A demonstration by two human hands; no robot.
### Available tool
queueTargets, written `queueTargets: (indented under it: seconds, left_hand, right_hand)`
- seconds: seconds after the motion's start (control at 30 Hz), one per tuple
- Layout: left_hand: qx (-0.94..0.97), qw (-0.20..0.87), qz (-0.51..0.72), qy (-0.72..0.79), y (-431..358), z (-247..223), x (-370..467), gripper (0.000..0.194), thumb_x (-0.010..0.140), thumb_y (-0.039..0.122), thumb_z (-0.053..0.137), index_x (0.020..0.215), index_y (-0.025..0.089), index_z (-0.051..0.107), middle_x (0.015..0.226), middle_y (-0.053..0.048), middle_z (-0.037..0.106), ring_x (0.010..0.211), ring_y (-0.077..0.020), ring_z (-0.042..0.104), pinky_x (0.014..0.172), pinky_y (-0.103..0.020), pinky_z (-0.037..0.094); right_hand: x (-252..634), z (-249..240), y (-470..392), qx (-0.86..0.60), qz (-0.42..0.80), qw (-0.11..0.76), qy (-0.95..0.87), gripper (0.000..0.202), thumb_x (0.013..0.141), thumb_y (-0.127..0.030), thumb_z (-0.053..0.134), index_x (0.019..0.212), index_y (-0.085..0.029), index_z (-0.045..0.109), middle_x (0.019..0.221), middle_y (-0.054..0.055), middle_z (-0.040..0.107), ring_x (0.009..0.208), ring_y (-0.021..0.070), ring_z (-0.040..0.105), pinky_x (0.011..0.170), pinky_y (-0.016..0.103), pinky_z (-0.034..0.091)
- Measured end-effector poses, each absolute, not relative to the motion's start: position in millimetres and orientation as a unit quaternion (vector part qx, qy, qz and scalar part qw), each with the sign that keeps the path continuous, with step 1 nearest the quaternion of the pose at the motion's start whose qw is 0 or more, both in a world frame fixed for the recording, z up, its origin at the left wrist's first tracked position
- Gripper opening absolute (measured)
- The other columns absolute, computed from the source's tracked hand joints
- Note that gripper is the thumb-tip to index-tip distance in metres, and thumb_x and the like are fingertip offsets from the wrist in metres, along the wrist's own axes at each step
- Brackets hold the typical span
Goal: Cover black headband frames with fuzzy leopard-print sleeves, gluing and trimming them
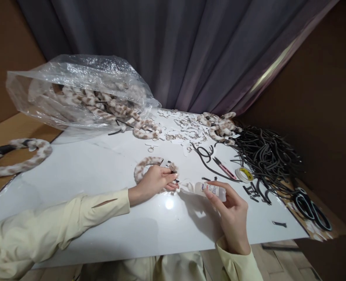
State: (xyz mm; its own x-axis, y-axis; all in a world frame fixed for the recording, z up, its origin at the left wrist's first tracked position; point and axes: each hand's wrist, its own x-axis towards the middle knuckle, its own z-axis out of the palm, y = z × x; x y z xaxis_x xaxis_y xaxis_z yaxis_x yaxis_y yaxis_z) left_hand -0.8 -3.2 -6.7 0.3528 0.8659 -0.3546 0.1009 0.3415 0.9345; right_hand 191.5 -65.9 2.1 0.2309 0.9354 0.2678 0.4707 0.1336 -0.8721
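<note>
My left hand (154, 182) is closed on a furry ring (140, 168), white with brown spots, at the middle of the white table (108, 234). Its fingers pinch the ring's right side, where dark ends show. To the right, my right hand (230, 208) holds a small white glue bottle (211, 191) between thumb and fingers. The bottle lies nearly level, its clear nozzle pointing left at the pinched part of the ring. Whether the nozzle tip touches the ring is too small to tell.
A clear plastic bag (82, 74) of furry pieces stands back left. Metal rings with tags (187, 127) lie behind. Black cords (266, 152), pink snips (224, 168), a tape roll (244, 175) and scissors (312, 208) are at right. Another furry ring (41, 152) lies far left.
</note>
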Motion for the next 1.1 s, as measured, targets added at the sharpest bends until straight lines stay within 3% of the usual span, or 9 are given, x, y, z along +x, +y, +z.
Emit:
queueTargets:
  seconds: [0.17,0.57,1.0,1.1]
  left_hand:
    - [0.496,0.655,0.293,0.489,-3.8,-4.6,-0.5,0.020,0.080,0.028,0.060,0.072,0.010,0.063,0.069,-0.008,0.070,0.064,-0.0166,0.068,0.050,-0.020,0.047]
    - [0.495,0.654,0.289,0.494,-3.9,-3.3,-0.6,0.018,0.081,0.024,0.058,0.071,0.010,0.063,0.069,-0.008,0.070,0.063,-0.0163,0.067,0.053,-0.021,0.047]
    - [0.518,0.637,0.266,0.505,-2.0,-7.8,-0.6,0.021,0.084,0.027,0.053,0.079,0.009,0.064,0.075,-0.011,0.072,0.067,-0.0182,0.069,0.040,-0.016,0.038]
    - [0.514,0.640,0.269,0.504,-2.1,-7.0,-0.8,0.021,0.083,0.027,0.054,0.078,0.009,0.064,0.075,-0.011,0.072,0.069,-0.0189,0.070,0.043,-0.017,0.041]
  right_hand:
    - [188.8,4.1,-66.2,-0.621,0.237,0.478,-0.574,0.023,0.072,-0.039,0.067,0.081,-0.018,0.065,0.068,0.001,0.060,0.045,0.0077,0.032,0.039,0.023,0.025]
    - [189.1,4.1,-64.9,-0.620,0.229,0.469,-0.587,0.022,0.071,-0.039,0.067,0.080,-0.019,0.066,0.069,0.000,0.061,0.044,0.0073,0.032,0.039,0.023,0.025]
    - [191.3,1.7,-65.8,-0.619,0.248,0.482,-0.568,0.021,0.072,-0.037,0.068,0.082,-0.019,0.065,0.068,0.000,0.061,0.043,0.0062,0.033,0.039,0.022,0.024]
    - [192.4,-0.4,-65.8,-0.613,0.254,0.494,-0.562,0.021,0.070,-0.036,0.069,0.081,-0.018,0.065,0.066,0.000,0.059,0.045,0.0075,0.037,0.040,0.022,0.027]
